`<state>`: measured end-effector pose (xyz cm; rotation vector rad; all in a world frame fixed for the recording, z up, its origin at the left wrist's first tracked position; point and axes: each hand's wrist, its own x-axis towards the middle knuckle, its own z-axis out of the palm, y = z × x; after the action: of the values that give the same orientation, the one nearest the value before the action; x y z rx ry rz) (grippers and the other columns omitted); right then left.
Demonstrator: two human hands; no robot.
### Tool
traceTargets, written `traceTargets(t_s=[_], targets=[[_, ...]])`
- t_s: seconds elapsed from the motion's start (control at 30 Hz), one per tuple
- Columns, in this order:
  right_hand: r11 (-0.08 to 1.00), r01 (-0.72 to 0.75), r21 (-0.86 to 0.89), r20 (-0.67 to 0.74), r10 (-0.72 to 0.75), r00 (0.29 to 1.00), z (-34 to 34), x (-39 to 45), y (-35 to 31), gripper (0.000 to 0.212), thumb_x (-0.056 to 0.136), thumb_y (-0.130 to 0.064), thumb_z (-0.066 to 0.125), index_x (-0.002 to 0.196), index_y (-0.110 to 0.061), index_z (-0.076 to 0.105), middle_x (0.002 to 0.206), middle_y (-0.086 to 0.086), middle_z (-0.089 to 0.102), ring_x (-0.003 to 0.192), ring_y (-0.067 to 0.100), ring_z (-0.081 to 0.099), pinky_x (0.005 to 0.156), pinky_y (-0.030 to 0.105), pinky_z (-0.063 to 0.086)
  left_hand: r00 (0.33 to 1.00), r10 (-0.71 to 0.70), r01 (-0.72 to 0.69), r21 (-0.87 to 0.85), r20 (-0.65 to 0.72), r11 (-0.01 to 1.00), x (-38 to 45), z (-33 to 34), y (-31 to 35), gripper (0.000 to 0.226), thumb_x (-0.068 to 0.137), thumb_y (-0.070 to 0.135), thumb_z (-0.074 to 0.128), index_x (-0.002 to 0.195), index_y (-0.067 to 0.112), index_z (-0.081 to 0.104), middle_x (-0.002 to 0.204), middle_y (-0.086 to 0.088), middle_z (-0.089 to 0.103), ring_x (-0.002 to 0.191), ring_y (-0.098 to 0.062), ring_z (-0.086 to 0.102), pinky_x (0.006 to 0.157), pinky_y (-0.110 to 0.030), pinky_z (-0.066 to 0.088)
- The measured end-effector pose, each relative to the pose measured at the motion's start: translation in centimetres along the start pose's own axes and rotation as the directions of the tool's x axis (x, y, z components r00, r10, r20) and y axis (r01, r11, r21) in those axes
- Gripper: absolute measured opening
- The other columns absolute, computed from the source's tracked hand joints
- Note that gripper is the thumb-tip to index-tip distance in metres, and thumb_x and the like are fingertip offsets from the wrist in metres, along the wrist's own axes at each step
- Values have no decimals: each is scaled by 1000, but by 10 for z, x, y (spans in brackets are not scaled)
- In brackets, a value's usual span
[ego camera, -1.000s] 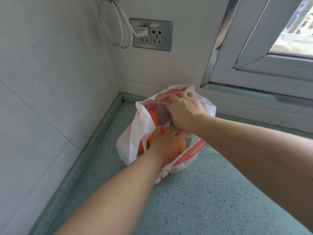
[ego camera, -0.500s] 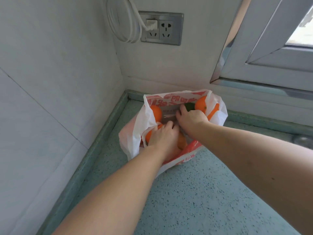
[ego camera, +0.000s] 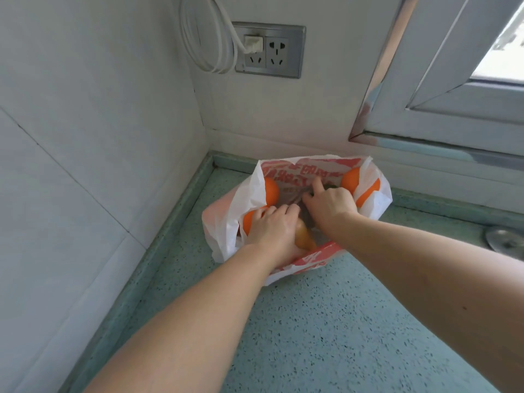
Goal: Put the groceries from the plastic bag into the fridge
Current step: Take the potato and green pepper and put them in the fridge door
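White-and-red bag: plastic bag (ego camera: 226,222) sits on the speckled teal counter (ego camera: 340,321), in the corner below the wall socket (ego camera: 269,49), mouth spread open.
Bag contents: orange (ego camera: 270,191) at the bag's left inner wall; second orange (ego camera: 249,222) just below it, partly under the left hand; third orange (ego camera: 351,180) at the bag's far right corner with something dark green (ego camera: 330,186) just beside it; orange shape (ego camera: 368,194) showing through the bag's right wall, can't tell what; pale yellowish item (ego camera: 304,239) near the bag's front edge, between the two wrists, kind unclear.
Left hand: left hand (ego camera: 272,228) inside the bag on its left side, palm down, fingers (ego camera: 269,212) curved over the lower-left orange and touching it; whether it really grips the fruit, cannot tell.
Right hand: right hand (ego camera: 329,205) inside the bag's middle, fingers bent, index tip pressed toward the bag's printed back wall; held item hidden, grasp cannot be told.
Socket: grey plate on the wall above the bag, white plug (ego camera: 253,44) in its left outlet, coiled white cable (ego camera: 207,38) hanging left of it.
Window: window frame (ego camera: 425,80) up and right of the bag.
Metal disc: round metal fitting (ego camera: 504,242) on the counter well right of the bag.
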<state>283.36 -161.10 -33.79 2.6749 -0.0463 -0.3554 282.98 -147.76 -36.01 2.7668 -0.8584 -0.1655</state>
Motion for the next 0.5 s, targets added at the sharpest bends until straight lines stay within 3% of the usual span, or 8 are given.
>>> traceTargets(t_s=[0.17,0.3,0.4,0.5], targets=[[992,10,127,-48,-4,999,-4,-24,5,49,97,-17,46,142,-13,26,138,18,37,97,31,65,76,41,57,999,-30,27,-108,-28,994,-10,-14,5,73,67,57,75,125,27,44,123,3,49,109,-22,54,88,-37,41],[980,-43,193,-46,53,998,2,-32,10,53,96,-18,48,144,-15,26,133,16,37,107,34,56,75,38,51,998,-70,69,-141,2,988,-19,-20,10,75,67,57,76,127,29,42,124,0,44,100,-27,57,79,-39,51],[983,-5,185,-53,15,998,8,-36,8,55,94,-20,53,143,-18,29,142,13,30,115,34,48,77,38,48,998,-69,70,-129,10,989,-27,-19,13,76,64,61,76,126,30,42,123,0,43,98,-26,56,79,-39,50],[976,25,217,-75,-9,997,14,-45,5,60,90,-23,60,141,-18,29,137,10,42,116,34,48,84,40,48,996,-94,94,-100,-3,991,-33,-17,15,79,62,66,73,126,33,41,123,3,43,102,-25,53,87,-41,46]])
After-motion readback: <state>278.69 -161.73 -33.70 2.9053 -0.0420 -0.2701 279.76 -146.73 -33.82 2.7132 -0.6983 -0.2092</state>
